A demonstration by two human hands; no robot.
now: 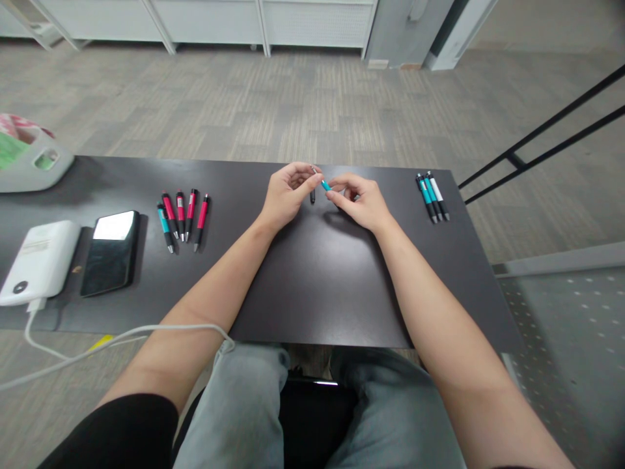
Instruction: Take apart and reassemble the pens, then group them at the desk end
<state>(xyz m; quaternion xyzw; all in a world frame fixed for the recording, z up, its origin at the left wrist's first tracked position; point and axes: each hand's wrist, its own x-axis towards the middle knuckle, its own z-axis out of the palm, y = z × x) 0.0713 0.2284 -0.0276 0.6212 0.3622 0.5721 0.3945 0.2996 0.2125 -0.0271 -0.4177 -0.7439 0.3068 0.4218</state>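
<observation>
Near the far edge of the desk, my two hands meet over parts of a pen. My left hand (291, 191) is closed, with a black pen grip (312, 196) pointing down below its fingertips and a thin silvery piece showing above them. Between the hands is a turquoise pen barrel (325, 185), pinched by the fingertips of my right hand (357, 198). Its near end meets my left thumb tip. The fingers hide most of the parts, so I cannot tell whether they are joined.
Left of my hands lie several red pens (180, 212) and a turquoise pen (165, 227). Two turquoise pens and a white pen (437, 191) lie at right. A phone (110, 251), a white power bank (41, 260) with cable and a white basket (49, 166) occupy the left side.
</observation>
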